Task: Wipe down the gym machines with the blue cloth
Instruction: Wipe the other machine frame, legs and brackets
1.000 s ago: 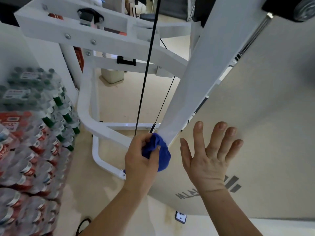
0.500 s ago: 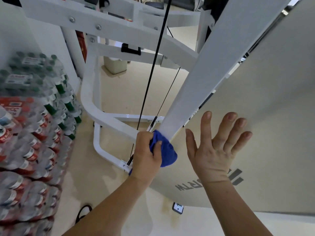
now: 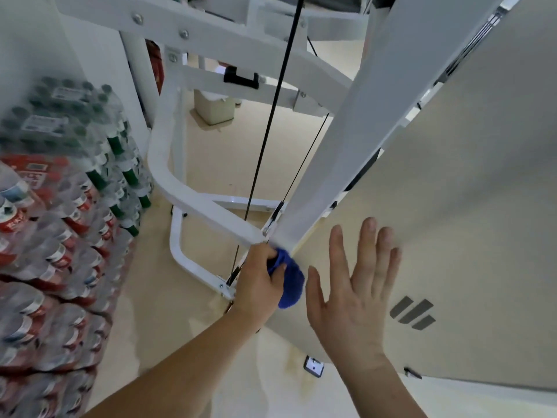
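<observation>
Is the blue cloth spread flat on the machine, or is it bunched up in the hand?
Bunched up. The blue cloth is a rounded wad in the left hand's grip, touching the white beam.

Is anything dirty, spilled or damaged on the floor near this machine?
Yes. A yellowish stain marks the floor below the grey panel, like a dried spill. Nothing else stands out.

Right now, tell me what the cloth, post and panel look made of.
Cloth: soft matte blue fabric, bunched in the left hand, perhaps microfibre. Post: likely steel, smooth white paint with a slight sheen. Panel: flat beige sheet, matte, with a printed grey logo; plastic or coated metal, cannot tell.
</observation>
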Demonstrator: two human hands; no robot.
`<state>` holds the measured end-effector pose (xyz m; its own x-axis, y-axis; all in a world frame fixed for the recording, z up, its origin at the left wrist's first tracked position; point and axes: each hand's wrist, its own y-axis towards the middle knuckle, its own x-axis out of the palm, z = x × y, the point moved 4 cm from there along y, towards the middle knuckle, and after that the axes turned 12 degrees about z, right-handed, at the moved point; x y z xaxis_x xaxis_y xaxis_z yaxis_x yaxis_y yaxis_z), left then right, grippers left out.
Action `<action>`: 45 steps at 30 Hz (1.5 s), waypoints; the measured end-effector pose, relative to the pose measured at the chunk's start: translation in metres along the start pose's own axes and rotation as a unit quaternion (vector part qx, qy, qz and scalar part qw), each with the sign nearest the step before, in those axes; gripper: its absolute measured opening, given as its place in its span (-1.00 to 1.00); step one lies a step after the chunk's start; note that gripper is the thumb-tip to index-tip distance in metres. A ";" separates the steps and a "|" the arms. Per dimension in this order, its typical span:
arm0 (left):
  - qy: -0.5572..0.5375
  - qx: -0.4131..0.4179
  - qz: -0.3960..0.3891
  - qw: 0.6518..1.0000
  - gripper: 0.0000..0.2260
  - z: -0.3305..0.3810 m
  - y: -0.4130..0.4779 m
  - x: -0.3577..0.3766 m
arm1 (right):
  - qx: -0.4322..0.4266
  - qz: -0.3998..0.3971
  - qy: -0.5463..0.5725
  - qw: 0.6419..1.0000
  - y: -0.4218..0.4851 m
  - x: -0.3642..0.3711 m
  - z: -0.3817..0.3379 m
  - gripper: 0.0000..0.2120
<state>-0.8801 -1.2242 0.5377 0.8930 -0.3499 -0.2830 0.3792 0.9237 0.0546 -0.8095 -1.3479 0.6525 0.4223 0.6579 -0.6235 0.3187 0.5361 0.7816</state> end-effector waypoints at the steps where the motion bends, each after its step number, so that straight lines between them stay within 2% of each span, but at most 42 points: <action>1: 0.013 -0.020 -0.004 1.000 -0.69 -0.012 -0.002 0.002 | 0.005 -0.020 -0.008 1.000 -0.008 0.004 0.001 -0.33; 3: 0.011 -0.028 0.007 1.000 -0.68 -0.020 -0.001 0.000 | 0.008 -0.045 -0.024 0.999 -0.022 0.012 0.003 -0.29; 7: -0.043 0.057 0.043 0.997 -0.85 -0.006 0.011 -0.005 | 0.015 -0.038 -0.027 0.999 -0.040 0.031 0.003 -0.28; 10: -0.045 0.074 0.015 0.996 -0.89 -0.031 0.012 0.008 | 0.046 -0.044 0.007 0.998 -0.067 0.051 -0.008 -0.28; 13: -0.020 0.056 -0.023 0.998 -0.88 -0.080 0.002 0.022 | 0.054 -0.046 0.016 0.997 -0.102 0.075 -0.014 -0.29; 16: -0.033 0.083 -0.013 0.996 -0.83 -0.111 -0.003 0.029 | 0.057 -0.010 0.018 0.998 -0.130 0.102 -0.009 -0.33; 20: -0.046 0.165 0.046 0.984 -0.92 -0.138 -0.003 0.036 | 0.060 0.056 0.074 0.994 -0.185 0.146 -0.017 -0.39; 24: -0.067 0.210 0.112 0.969 -0.95 -0.217 0.002 0.060 | 0.071 0.101 0.058 0.991 -0.252 0.202 -0.004 -0.38; 26: -0.085 0.228 0.120 0.963 -0.95 -0.257 -0.001 0.075 | 0.059 0.145 0.039 0.987 -0.267 0.226 0.005 -0.38; 29: -0.085 0.207 0.104 0.969 -0.93 -0.312 -0.010 0.096 | 0.036 0.190 0.081 0.978 -0.282 0.244 0.008 -0.41; 32: -0.096 0.174 0.085 0.976 -0.88 -0.347 -0.008 0.102 | 0.006 0.190 0.107 0.976 -0.307 0.259 0.004 -0.46; 35: -0.102 0.240 0.092 0.961 -0.82 -0.330 -0.003 0.091 | 0.016 0.176 0.095 0.980 -0.335 0.280 0.003 -0.50; 38: -0.132 0.225 0.105 0.960 -0.84 -0.311 0.006 0.090 | 0.044 0.182 0.101 0.977 -0.352 0.295 0.001 -0.54; 40: -0.141 0.233 0.108 0.956 -0.86 -0.323 0.005 0.097 | 0.058 0.190 0.092 0.976 -0.364 0.302 0.001 -0.55; 42: -0.112 0.251 0.096 0.957 -0.88 -0.364 -0.001 0.110 | 0.068 0.196 0.087 0.974 -0.377 0.311 0.001 -0.55; 45: -0.053 0.188 0.049 0.979 -0.84 -0.441 -0.008 0.128 | 0.078 0.185 0.083 0.976 -0.394 0.328 0.001 -0.52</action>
<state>-0.8751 -1.2074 0.0789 0.9420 -0.2959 -0.1586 0.3357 0.8374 0.4313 -0.7951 -1.3437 0.1402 0.3937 0.8752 -0.2811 0.3017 0.1658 0.9389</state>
